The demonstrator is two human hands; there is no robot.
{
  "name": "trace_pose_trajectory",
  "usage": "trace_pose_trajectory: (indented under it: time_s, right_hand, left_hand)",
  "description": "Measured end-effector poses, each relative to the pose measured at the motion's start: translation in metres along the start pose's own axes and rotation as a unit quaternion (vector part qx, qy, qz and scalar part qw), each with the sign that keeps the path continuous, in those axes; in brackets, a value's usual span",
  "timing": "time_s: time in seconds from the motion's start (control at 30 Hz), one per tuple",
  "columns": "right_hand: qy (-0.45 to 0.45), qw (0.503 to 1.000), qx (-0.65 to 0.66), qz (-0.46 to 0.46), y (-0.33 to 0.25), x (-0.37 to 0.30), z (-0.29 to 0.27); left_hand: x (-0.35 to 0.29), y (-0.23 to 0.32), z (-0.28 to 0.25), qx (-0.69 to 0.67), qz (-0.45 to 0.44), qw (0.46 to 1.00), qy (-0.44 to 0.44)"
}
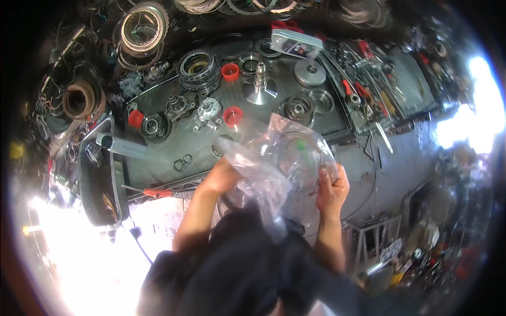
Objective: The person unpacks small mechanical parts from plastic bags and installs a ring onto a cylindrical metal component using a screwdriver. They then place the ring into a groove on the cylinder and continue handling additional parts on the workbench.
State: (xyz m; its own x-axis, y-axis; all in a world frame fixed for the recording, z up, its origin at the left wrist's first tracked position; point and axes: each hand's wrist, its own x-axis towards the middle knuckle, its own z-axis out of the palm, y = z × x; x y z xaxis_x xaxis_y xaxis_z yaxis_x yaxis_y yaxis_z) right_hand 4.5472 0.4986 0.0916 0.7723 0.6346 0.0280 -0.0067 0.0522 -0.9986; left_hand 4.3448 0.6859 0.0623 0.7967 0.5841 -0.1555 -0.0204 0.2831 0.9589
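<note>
In front of my body I hold up a clear plastic bag (301,167), with a round, ring-like shape and a small green patch showing through it. My left hand (224,176) is closed on its crumpled left side, where the loose plastic partly covers the fingers. At the right edge, my right hand (333,188) pinches the bag between thumb and fingers. Behind it on the metal workbench (158,168) stands an upright shaft with a flared base (260,87). A silver metal housing (208,111) and a red cup (232,115) lie nearby.
Toward the back sit a large gear drum (198,68), a round metal disc (310,72) and stacked rings (299,108). Pliers and other hand tools fill a tray (337,84) at the right. Red-handled pliers (158,193) lie at the front edge, beside a dark tray (100,184).
</note>
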Motion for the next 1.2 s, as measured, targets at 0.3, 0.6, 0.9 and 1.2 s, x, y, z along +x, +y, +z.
trace_pose_trajectory:
  time_s: [0.3,0.6,0.9,1.2]
  right_hand:
    - [-0.327,0.939,0.068,0.086,0.015,0.215,-0.017]
    - [-0.551,0.766,0.273,0.185,0.019,0.324,-0.058]
    - [-0.445,0.894,0.020,0.053,-0.011,0.313,-0.075]
    - [-0.216,0.963,0.132,0.089,0.003,0.369,-0.045]
  left_hand:
    - [0.087,0.013,0.045,-0.100,0.096,0.971,0.195]
    - [0.177,0.072,0.144,0.244,-0.003,0.875,0.419]
    - [0.210,0.082,0.188,0.307,0.062,0.849,0.426]
    - [0.122,0.076,0.161,0.086,0.104,0.908,0.396]
